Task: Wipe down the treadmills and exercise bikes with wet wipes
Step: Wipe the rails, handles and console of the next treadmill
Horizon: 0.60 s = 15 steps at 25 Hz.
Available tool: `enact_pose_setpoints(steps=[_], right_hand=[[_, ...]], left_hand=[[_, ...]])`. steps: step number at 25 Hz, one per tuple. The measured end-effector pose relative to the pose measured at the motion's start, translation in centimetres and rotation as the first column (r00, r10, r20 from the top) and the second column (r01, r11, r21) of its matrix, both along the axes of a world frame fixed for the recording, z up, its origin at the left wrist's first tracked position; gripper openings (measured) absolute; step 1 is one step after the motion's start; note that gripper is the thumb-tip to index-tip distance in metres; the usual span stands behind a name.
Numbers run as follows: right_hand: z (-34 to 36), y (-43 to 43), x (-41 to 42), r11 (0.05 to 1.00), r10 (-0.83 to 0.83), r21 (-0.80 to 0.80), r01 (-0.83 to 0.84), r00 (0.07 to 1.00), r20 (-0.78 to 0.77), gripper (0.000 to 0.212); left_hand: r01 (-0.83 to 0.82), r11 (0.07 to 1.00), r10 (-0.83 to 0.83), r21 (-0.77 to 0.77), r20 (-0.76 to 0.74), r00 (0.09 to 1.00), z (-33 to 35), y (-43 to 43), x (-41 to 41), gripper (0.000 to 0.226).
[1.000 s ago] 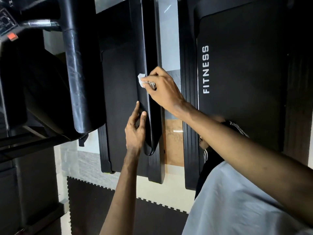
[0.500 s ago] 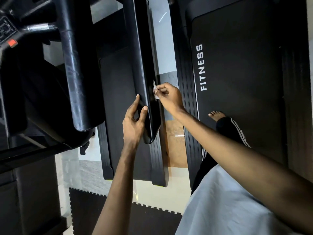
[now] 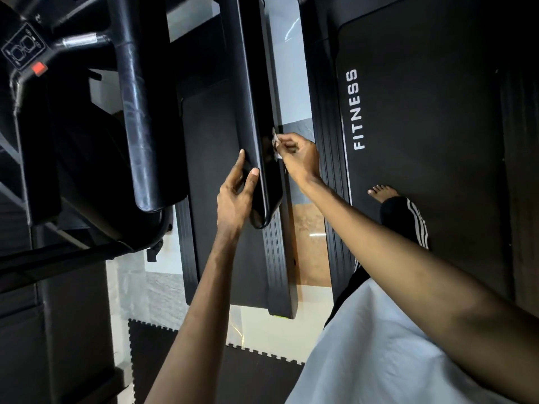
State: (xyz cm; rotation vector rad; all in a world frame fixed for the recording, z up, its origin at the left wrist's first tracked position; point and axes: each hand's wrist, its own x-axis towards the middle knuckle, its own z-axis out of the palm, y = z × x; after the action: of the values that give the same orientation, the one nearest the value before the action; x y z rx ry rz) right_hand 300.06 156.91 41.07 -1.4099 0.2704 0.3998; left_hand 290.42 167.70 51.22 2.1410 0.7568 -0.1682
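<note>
Pinching the limp, light wet wipe [image 3: 275,140] in curled fingers, the right hand [image 3: 297,158] presses it against the handrail's [image 3: 250,97] far side. The left hand [image 3: 233,196] grips the rail near its end. That glossy bar looks rigid and probably slick.

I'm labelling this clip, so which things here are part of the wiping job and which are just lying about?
In the job: wipe, right hand, left hand, handrail, FITNESS treadmill.
Lying about: foam mat, floor tile.
</note>
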Motion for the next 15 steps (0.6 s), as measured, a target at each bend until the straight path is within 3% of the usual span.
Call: enact_pose_setpoints(steps=[3, 7, 15], right_hand=[[1.0, -0.9, -3.3, 0.998, 0.057, -0.016, -0.057, 0.998, -0.016, 0.021], [4.3, -2.1, -5.9, 0.996, 0.047, 0.074, -0.058, 0.988, 0.147, 0.013], [4.0, -3.7, -10.7, 0.985, 0.158, -0.111, -0.132, 0.946, 0.284, 0.007]], left_hand=[[0.001, 1.000, -0.001, -0.007, 0.003, 1.000, 0.0, 0.5, -0.7, 0.056], [-0.025, 0.996, 0.028, -0.089, 0.024, 0.999, -0.4, 0.9, -2.1, 0.054], [-0.042, 0.979, 0.048, -0.202, 0.025, 0.999, -1.2, 2.4, -3.8, 0.046]])
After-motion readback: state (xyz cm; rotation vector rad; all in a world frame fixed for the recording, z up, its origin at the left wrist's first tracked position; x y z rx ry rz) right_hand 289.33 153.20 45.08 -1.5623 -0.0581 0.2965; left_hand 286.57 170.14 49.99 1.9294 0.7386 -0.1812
